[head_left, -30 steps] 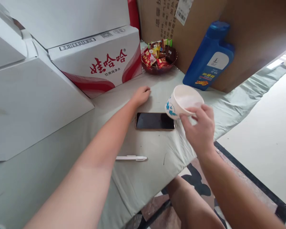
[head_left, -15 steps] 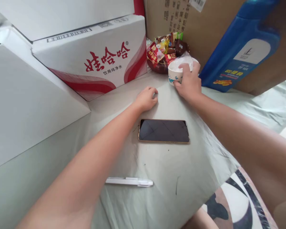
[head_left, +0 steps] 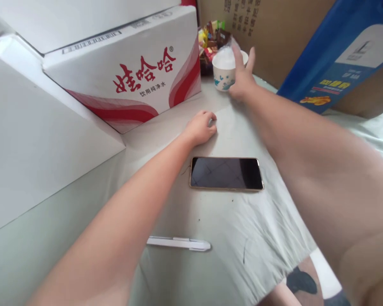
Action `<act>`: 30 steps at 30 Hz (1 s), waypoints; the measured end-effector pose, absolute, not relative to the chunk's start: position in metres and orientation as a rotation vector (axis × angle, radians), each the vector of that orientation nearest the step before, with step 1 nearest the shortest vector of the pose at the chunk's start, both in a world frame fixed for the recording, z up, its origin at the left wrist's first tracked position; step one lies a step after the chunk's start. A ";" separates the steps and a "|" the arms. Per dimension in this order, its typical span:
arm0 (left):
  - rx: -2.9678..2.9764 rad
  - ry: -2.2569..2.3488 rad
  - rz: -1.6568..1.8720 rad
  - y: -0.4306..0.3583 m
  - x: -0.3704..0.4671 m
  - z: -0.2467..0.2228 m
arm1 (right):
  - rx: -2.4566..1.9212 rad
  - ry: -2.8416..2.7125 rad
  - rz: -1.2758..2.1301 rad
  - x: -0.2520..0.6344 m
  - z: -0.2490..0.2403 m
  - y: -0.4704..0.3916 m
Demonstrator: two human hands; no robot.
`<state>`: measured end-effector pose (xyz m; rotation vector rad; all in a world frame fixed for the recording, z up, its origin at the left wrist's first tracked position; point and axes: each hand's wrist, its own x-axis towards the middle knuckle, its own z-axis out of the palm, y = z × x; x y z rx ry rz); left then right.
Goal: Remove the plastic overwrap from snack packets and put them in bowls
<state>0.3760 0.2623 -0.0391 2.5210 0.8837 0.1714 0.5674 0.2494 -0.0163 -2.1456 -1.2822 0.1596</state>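
Paper cup: the cup (head_left: 222, 75) in front of you is white, short and wide, with a round, open mouth.
Leaf print: your cup carries blue-green leaves around its lower wall.
Clear film: thin, crumpled film (head_left: 230, 52) shows at the cup's mouth and rises past the far rim; you cannot see how deep it goes.
Pose: your cup is upright, its base at the cloth-covered worktop (head_left: 220, 221).
Place: it lies just left of your right hand's (head_left: 243, 78) spread fingers, one overlapping the rim, and beyond your left hand's (head_left: 201, 127) fingers, apart from them.
Grip: you cannot tell how firmly it is held.
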 end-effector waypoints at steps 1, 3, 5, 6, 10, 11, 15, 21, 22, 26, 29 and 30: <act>2.516 0.877 0.186 0.263 0.376 -0.039 | -2.115 -1.306 0.163 0.568 -0.015 0.244; 2.457 0.868 0.224 0.265 0.377 -0.038 | -2.060 -1.380 0.164 0.564 -0.014 0.221; 2.272 0.887 0.301 0.264 0.374 -0.035 | -1.997 -1.475 0.170 0.550 -0.014 0.186; 2.140 0.916 0.368 0.263 0.370 -0.032 | -1.948 -1.507 0.176 0.539 -0.016 0.164; 1.632 1.031 0.800 0.233 0.329 -0.004 | -1.683 -1.465 0.330 0.468 -0.026 0.073; 1.530 1.016 0.891 0.217 0.311 0.006 | -1.605 -1.419 0.395 0.446 -0.029 0.053; 1.223 0.941 1.132 0.129 0.229 0.041 | -1.385 -1.278 0.623 0.354 -0.033 -0.005; 0.927 1.077 1.576 0.006 0.114 0.045 | -1.279 -1.326 0.915 0.236 -0.026 -0.046; 0.935 1.116 1.592 -0.004 0.097 0.045 | -1.275 -1.350 0.957 0.224 -0.026 -0.052; 1.214 1.146 1.532 -0.022 0.039 0.063 | -1.257 -1.407 1.043 0.188 -0.026 -0.066; 1.376 1.144 1.544 -0.022 0.002 0.089 | -1.237 -1.447 1.060 0.169 -0.023 -0.069; 1.399 1.145 1.558 -0.021 -0.009 0.096 | -1.228 -1.460 1.069 0.163 -0.021 -0.068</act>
